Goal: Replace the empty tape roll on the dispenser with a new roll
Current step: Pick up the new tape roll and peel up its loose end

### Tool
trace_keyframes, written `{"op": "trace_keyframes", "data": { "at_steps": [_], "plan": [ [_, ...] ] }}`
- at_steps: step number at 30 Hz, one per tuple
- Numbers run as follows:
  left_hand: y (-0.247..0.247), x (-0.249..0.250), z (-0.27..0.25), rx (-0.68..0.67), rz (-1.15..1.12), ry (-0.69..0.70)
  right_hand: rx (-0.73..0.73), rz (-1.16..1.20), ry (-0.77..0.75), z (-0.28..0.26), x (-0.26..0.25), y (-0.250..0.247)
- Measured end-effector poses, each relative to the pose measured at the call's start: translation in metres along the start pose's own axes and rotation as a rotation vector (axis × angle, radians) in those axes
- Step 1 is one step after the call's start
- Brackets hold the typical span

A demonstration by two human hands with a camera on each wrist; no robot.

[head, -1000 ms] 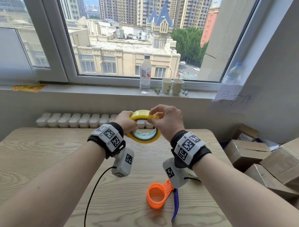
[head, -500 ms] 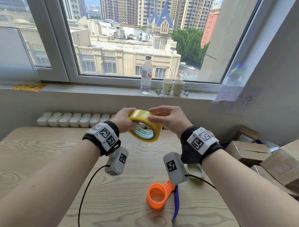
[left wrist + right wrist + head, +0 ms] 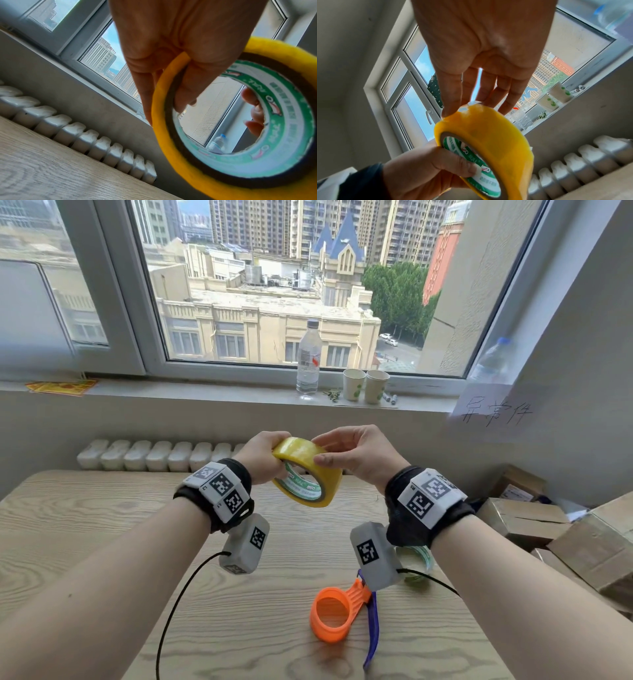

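- New tape roll (image 3: 307, 471): yellow, held in the air above the table (image 3: 102, 542), at 12 o'clock from the dispenser; tilted, probably so its outer wrap faces the picking fingers.
- Left hand (image 3: 262, 457): curled round the roll's rim, thumb inside the core, steadying it.
- Right hand (image 3: 356, 453): fingertips (image 3: 448, 112) pinch at the roll's top edge, apparently seeking the loose tape end.
- Dispenser (image 3: 339, 611): orange, lying on the table, hub bare and ready.
- Empty roll (image 3: 416, 563): at 1 o'clock from the dispenser, set aside.

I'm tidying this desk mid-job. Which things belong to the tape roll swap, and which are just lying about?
Job:
yellow tape roll, held by left hand, picked at by right hand
orange dispenser
used-up roll

Lying about:
water bottle
paper cups
cardboard boxes
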State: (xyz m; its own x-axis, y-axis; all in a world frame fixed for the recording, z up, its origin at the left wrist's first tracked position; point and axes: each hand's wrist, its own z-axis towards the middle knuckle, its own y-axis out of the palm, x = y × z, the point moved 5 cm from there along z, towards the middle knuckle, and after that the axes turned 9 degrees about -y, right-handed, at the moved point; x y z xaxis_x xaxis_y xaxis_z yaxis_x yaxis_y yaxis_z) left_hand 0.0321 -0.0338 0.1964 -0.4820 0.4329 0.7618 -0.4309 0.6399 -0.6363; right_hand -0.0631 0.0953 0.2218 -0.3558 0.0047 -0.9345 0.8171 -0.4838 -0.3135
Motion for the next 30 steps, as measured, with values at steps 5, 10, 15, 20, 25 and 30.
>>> {"op": "trace_keyframes", "data": {
  "at_steps": [5, 10, 15, 20, 25, 30],
  "plan": [
    [0.005, -0.002, -0.001, -0.043, -0.034, -0.037, 0.029, -0.093, -0.007, -0.002, 0.0, -0.005],
    [0.008, -0.004, 0.0, -0.098, -0.072, -0.073, 0.045, -0.181, -0.012, -0.002, -0.001, -0.007],
    [0.011, -0.007, -0.001, -0.153, -0.131, -0.097, 0.001, -0.2, -0.026, -0.002, -0.003, -0.005],
    [0.009, -0.008, 0.0, -0.154, -0.126, -0.094, 0.044, -0.281, -0.096, -0.003, -0.008, -0.004],
    [0.009, -0.013, 0.0, -0.174, -0.138, -0.086, 0.077, -0.324, -0.116, -0.003, -0.011, -0.002],
    [0.009, -0.013, 0.004, -0.142, -0.105, -0.05, 0.062, -0.348, -0.073, -0.002, -0.01, 0.004]
  ]
}}
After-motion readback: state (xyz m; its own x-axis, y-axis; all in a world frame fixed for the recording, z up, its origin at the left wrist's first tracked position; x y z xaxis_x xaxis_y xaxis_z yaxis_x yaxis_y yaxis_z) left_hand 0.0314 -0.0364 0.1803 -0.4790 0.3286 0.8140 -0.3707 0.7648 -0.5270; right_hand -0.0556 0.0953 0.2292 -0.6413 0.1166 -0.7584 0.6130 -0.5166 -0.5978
